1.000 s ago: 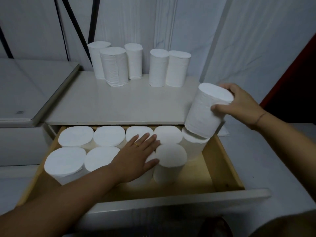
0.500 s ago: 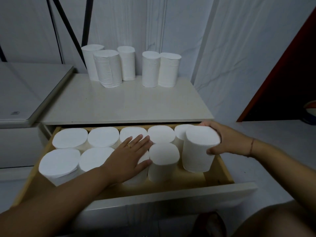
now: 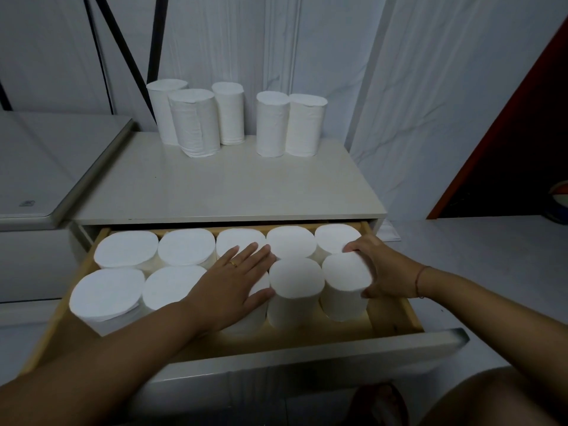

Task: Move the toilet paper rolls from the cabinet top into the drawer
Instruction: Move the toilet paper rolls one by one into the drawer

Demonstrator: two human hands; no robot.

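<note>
The wooden drawer [image 3: 396, 318] is pulled out and holds several white toilet paper rolls standing upright in two rows. My right hand [image 3: 379, 267] grips the rightmost front roll [image 3: 344, 284], which stands on the drawer floor beside its neighbour [image 3: 296, 282]. My left hand [image 3: 236, 278] lies flat, fingers spread, on top of a middle front roll that it mostly hides. Several more rolls stand upright at the back of the cabinet top [image 3: 227, 189]: a group of three [image 3: 196, 121] on the left and a pair [image 3: 290, 124] to their right.
A white appliance lid [image 3: 46, 167] adjoins the cabinet on the left. White sheeting [image 3: 430, 87] hangs behind and to the right, with a dark red panel [image 3: 522, 133] at far right. The drawer's white front [image 3: 307, 361] juts toward me. My knee [image 3: 491, 398] shows at bottom right.
My right hand carried a roll from the cabinet's right edge down into the drawer's front right corner and set it upright. My left hand stayed flat on the middle roll.
</note>
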